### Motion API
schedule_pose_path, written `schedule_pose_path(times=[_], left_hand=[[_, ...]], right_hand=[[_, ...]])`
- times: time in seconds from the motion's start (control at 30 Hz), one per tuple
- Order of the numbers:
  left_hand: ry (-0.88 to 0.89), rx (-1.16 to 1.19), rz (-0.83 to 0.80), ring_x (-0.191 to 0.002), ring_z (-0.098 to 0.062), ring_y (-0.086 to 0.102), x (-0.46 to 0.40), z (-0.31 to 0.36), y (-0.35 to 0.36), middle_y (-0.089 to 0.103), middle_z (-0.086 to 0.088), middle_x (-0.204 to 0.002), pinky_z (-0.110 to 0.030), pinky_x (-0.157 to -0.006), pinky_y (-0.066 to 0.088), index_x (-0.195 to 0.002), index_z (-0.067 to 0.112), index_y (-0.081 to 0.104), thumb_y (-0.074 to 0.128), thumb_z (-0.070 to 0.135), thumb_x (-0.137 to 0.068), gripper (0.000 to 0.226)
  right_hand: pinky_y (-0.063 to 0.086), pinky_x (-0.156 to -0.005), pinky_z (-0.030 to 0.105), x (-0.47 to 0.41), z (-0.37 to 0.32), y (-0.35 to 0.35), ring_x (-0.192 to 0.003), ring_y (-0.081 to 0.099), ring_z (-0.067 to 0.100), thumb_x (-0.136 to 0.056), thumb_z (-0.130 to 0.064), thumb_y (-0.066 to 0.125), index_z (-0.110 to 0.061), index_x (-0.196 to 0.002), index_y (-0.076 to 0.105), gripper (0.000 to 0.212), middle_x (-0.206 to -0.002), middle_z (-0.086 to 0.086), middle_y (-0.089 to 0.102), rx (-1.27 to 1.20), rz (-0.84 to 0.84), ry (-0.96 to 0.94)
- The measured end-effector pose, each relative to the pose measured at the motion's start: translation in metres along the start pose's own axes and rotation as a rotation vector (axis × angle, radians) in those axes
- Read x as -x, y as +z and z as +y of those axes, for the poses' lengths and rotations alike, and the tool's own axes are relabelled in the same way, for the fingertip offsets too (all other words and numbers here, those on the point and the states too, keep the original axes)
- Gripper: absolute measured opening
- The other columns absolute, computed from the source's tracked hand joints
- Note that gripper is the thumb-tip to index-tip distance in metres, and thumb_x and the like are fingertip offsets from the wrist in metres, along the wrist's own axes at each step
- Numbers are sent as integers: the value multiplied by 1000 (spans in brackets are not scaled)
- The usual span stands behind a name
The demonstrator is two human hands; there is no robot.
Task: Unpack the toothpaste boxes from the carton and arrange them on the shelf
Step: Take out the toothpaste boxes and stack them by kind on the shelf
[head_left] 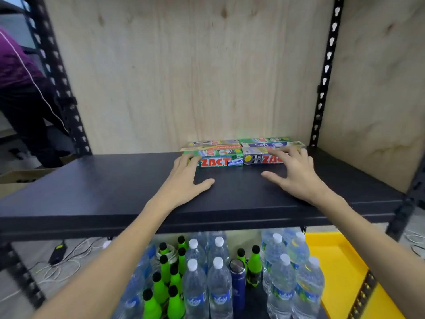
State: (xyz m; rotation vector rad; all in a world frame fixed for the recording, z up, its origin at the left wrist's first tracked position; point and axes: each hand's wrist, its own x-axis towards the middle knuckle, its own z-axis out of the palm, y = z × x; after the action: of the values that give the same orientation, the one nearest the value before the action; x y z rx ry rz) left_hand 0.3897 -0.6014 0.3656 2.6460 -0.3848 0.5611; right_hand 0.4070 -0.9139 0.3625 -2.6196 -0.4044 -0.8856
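Here the toothpaste boxes (pixel 243 151) lie stacked at the back of the black shelf (pixel 92 192), against the plywood, long axes running left to right across my view. My left hand (pixel 186 178) presses spread fingers on the green ZACT box (pixel 218 161); my right hand (pixel 292 171) lies flat over the grey ZACT box (pixel 257 158). Neither grips. Both boxes sit straight ahead of my fingertips, equally near. Water bottles (pixel 218 272) stand below.
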Motion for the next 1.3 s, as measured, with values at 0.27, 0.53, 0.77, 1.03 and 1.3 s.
schedule_pose_path(times=[0.27, 0.53, 0.77, 1.03, 1.3], left_hand=[[-108, -165, -10, -146, -20, 30, 67, 20, -11, 36, -3, -157, -44, -108, 38, -147, 16, 45, 31, 62, -101, 67], [93, -292, 274, -150, -22, 26, 161, 6, 12, 35, -6, -160, -41, -125, 13, -154, 13, 35, 37, 56, -99, 70], [-31, 29, 264, -143, -12, 35, 264, -8, 78, 35, 6, -157, -31, -117, 30, -151, 22, 39, 54, 43, -99, 59], [-350, 17, -200, -132, -20, 45, 374, -59, 204, 45, -1, -146, -39, -106, 39, -147, 18, 40, 55, 47, -94, 62], [-503, -13, -504, -137, -25, 43, 445, -105, 279, 41, -6, -152, -43, -114, 37, -147, 16, 38, 59, 49, -94, 66]], right_hand=[[28, -100, 41, 69, -71, -4, -122, 37, 29, -94, -59, 53, -24, -139, 56, 57, -134, 4, 54, -30, 5, 152], [21, -93, 25, 153, -137, 16, -122, 36, 20, -89, -47, 68, -28, -132, 60, 48, -135, -7, 48, -165, 212, 106], [29, -96, 34, 254, -156, 86, -121, 37, 19, -90, -46, 66, -30, -138, 54, 51, -133, -6, 45, -277, 79, 172], [31, -94, 43, 388, -137, 205, -120, 41, 30, -86, -53, 58, -22, -141, 51, 63, -131, 5, 50, -243, -401, 352], [30, -100, 45, 487, -113, 265, -124, 37, 30, -88, -57, 63, -19, -149, 38, 75, -141, 10, 45, -153, -827, 444]])
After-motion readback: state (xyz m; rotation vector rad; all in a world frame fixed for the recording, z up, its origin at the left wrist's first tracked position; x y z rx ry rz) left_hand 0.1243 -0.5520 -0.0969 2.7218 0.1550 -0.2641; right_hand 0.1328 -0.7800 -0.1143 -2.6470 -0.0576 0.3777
